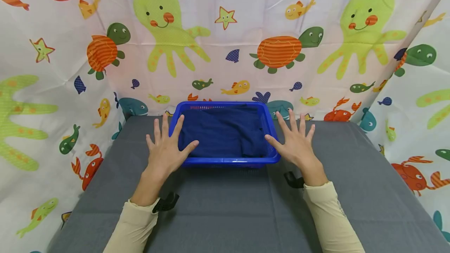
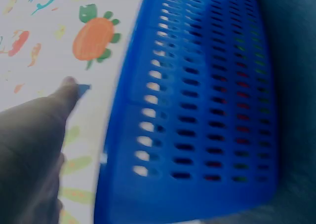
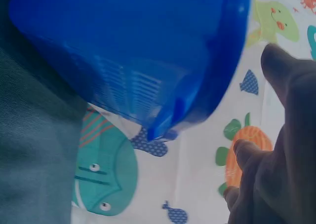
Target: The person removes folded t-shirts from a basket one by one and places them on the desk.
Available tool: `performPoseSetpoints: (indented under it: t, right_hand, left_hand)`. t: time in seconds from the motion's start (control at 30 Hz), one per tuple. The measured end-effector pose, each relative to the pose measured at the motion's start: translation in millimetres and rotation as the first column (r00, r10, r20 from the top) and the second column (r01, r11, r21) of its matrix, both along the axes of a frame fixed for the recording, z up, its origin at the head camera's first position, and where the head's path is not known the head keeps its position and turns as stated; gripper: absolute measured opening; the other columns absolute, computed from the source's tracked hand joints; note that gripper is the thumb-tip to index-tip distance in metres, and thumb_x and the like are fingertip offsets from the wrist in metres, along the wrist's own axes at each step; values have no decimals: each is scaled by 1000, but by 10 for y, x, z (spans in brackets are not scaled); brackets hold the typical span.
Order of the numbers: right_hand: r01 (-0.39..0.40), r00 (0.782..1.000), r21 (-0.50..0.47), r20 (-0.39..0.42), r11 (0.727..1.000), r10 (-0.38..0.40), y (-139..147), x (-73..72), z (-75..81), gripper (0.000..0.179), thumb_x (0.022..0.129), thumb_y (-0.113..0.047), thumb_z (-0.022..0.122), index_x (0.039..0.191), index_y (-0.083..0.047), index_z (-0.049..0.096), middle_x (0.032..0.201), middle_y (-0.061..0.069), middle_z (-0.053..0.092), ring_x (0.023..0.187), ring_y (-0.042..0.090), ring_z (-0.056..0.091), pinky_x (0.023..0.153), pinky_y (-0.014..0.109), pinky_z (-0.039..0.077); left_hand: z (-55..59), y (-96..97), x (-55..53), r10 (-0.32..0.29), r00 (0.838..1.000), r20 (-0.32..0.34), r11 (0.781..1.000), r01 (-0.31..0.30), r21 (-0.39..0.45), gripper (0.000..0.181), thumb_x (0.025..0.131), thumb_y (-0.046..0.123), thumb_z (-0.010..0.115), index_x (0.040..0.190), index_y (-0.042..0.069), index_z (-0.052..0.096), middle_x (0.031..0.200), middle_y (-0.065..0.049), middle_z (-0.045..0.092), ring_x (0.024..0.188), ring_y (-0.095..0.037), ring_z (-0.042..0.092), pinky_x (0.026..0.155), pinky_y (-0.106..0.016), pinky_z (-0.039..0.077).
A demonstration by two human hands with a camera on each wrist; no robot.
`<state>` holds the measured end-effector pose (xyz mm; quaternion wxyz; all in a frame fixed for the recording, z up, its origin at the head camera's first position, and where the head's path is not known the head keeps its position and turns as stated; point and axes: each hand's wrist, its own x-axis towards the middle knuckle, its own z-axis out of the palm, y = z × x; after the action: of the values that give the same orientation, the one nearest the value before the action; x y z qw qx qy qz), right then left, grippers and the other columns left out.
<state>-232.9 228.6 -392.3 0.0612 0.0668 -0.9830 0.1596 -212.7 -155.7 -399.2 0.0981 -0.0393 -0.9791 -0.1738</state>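
Observation:
A blue plastic basket (image 1: 223, 161) with slotted walls stands at the back of the table, and dark navy cloth (image 1: 218, 132) lies inside it. My left hand (image 1: 165, 149) is spread at the basket's left side, fingers straight, holding nothing. On the right side my right hand (image 1: 297, 143) is spread in the same way, its thumb near the rim. In the left wrist view, the thumb (image 2: 37, 115) shows apart from the basket wall (image 2: 197, 115). The right wrist view has the fingers (image 3: 276, 135) beside the basket corner (image 3: 148, 61), with a gap between. What lies under the cloth is hidden.
A grey cloth (image 1: 225, 214) covers the table. Behind it and at both sides hangs a white curtain (image 1: 218, 77) printed with sea animals. The basket's far side is close to the back curtain. A dark wrist strap mount (image 1: 166, 202) juts from the left sleeve.

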Motion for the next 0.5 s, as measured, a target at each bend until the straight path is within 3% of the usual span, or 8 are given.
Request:
performPoseSetpoints:
  t: [0.17, 0.37, 0.5]
  right_hand:
    - [-60, 998, -76, 30, 995, 63, 105, -64, 19, 88, 96, -69, 46, 165, -28, 8, 172, 15, -9, 154, 49, -19, 114, 79, -11]
    - [-139, 985, -176, 75, 975, 154, 117, -120, 38, 82, 101, -60, 46, 165, -27, 8, 171, 17, -8, 155, 48, -16, 115, 78, -7]
    - [-161, 981, -228, 72, 960, 182, 180, -133, 74, 78, 103, -53, 47, 165, -22, 10, 170, 21, -4, 155, 50, -12, 115, 79, -4]
  left_hand:
    - [-37, -49, -56, -19, 998, -65, 999, 21, 33, 91, 92, 71, 51, 164, 33, 9, 171, -18, 1, 156, -48, 4, 119, -73, 15]
    - [-42, -184, -51, -49, 995, -87, 995, 56, 84, 83, 97, 60, 54, 164, 25, 19, 170, -21, 10, 154, -48, 14, 115, -76, 21]
    - [-31, -156, -70, -102, 991, -89, 983, 114, 142, 78, 98, 55, 56, 162, 21, 25, 168, -21, 16, 153, -48, 17, 114, -77, 24]
